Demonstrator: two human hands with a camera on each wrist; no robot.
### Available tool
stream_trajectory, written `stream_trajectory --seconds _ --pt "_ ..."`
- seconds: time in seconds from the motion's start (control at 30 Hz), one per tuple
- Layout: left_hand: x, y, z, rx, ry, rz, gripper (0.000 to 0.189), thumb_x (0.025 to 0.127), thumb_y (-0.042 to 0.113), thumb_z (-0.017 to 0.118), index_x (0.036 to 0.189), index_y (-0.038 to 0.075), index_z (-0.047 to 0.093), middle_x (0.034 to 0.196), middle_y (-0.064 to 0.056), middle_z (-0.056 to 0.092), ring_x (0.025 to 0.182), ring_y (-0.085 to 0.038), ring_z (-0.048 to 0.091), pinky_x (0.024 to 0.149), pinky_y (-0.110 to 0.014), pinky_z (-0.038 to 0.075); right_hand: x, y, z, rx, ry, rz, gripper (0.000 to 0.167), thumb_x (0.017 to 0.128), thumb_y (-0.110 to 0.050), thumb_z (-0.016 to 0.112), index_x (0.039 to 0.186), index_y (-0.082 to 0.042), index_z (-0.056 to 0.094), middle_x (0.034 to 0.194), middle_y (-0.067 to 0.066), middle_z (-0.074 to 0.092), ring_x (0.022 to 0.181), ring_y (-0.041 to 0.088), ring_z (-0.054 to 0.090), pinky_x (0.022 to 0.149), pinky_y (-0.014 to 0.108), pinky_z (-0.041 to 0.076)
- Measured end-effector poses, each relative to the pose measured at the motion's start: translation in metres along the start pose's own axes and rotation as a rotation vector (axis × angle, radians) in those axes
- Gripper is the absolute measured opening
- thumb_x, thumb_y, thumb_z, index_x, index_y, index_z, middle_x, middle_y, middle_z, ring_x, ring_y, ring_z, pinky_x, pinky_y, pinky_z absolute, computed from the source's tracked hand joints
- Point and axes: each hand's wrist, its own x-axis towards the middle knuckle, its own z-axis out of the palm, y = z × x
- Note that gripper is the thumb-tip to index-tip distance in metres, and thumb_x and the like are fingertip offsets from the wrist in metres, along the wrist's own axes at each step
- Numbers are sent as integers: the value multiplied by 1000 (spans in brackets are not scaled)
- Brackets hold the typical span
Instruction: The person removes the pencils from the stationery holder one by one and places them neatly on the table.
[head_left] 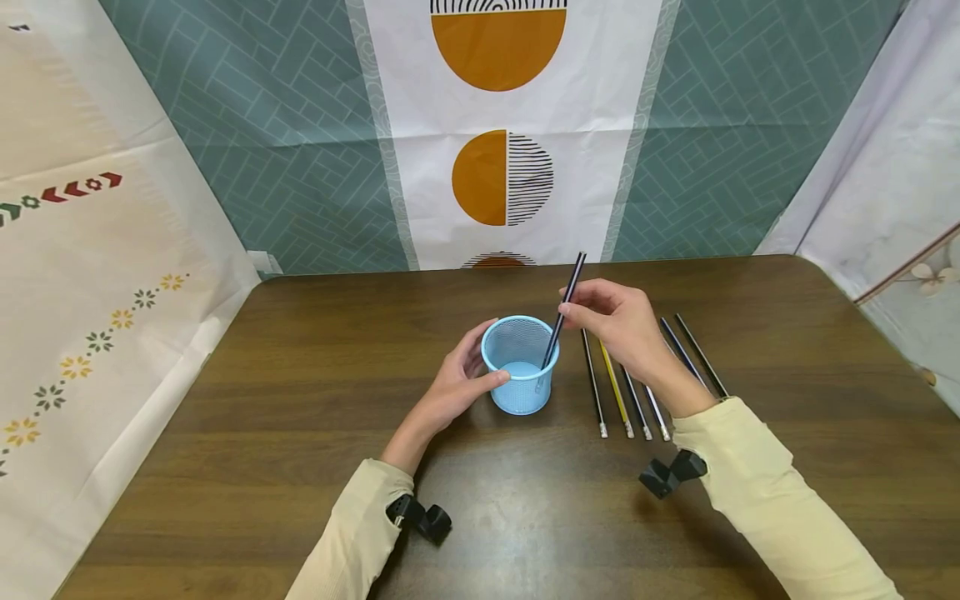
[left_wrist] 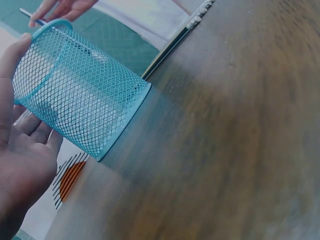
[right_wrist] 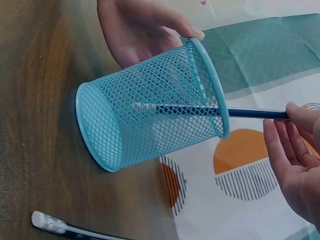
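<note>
A light blue mesh pencil cup (head_left: pixel 521 395) stands upright on the wooden table. My left hand (head_left: pixel 456 382) holds it from the left, thumb at the rim and fingers round the far side. Between thumb and fingers, my right hand (head_left: pixel 626 333) pinches a dark striped pencil (head_left: pixel 573 282) above the cup's right rim. The pencil slants down into the cup, eraser end lowest. Through the mesh in the right wrist view, the eraser end of this pencil (right_wrist: pixel 250 113) shows above the cup's base.
Several pencils lie side by side on the table (head_left: pixel 300 417) right of the cup, including a yellow pencil (head_left: pixel 617 392) and a dark pencil (head_left: pixel 701 354). My right forearm crosses over some. A patterned cloth (head_left: pixel 315 167) hangs behind the table's far edge.
</note>
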Motion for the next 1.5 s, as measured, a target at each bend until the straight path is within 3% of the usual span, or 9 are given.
stream_trajectory --seconds 0.23,0.63,0.77,1.27,1.5 --pt "0 1 -1 11 -5 -5 72 86 -2 68 148 2 31 145 -19 42 134 -29 39 111 -40 27 3 -15 -4 -55 26 -58 16 89 -2 68 102 7 65 89 13 67 70 12 66 74 23 54" --pt "0 0 -1 -14 -9 1 71 86 -2 67 148 1 31 144 -20 42 133 -30 39 112 -39 27 6 -46 -16 -34 124 -272 16 87 5 67 102 11 64 92 3 71 83 12 67 78 23 52" --pt "-1 0 -1 -7 -7 2 72 85 1 69 147 1 32 144 -20 42 132 -31 40 111 -40 27 5 -47 -20 -72 118 -268 16 88 3 67 103 9 65 90 -2 71 83 10 67 78 22 51" --pt "0 -1 -1 0 -13 1 72 87 5 69 148 3 31 145 -18 42 133 -28 40 111 -39 27 6 -26 -28 -194 122 -190 21 88 0 69 108 6 68 92 18 69 78 2 63 75 15 49" --pt "0 -3 -2 -16 -11 -5 73 87 9 71 148 4 32 144 -17 43 132 -27 41 111 -39 28 10 -14 -38 -319 96 -116 26 91 -6 67 113 7 66 97 20 69 78 -4 60 74 11 48"
